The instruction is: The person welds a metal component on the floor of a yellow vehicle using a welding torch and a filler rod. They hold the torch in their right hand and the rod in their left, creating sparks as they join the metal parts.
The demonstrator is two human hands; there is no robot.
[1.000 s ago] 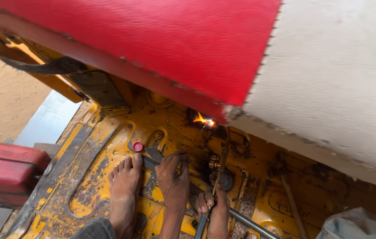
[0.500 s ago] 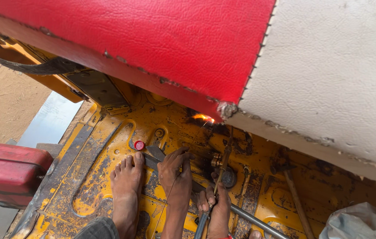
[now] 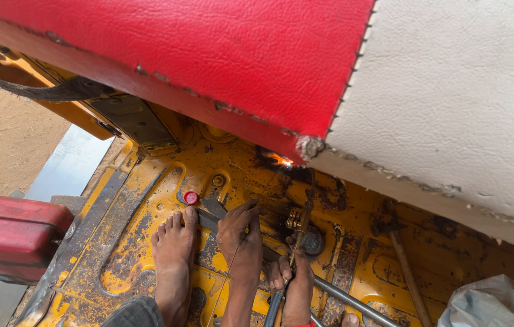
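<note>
Low in middle of frame, my left hand [image 3: 242,233] rests on yellow floor [image 3: 148,200], fingers pinching thin rod [image 3: 228,274]. Just right of it, my right hand [image 3: 298,281] wraps tight round torch [image 3: 296,233]. Torch points up toward flame [image 3: 281,160], under edge of red seat [image 3: 208,54]. My foot [image 3: 173,251] left of hands, toe touching red cap [image 3: 191,197].

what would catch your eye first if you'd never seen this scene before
First the big padded seat, red on the left and white on the right, tilted across the top. Just under its torn edge a small orange flame burns over the rusty yellow floor. Below, the left hand pinches a thin wire, the right hand holds a brass torch, and a bare foot rests beside them.
</note>
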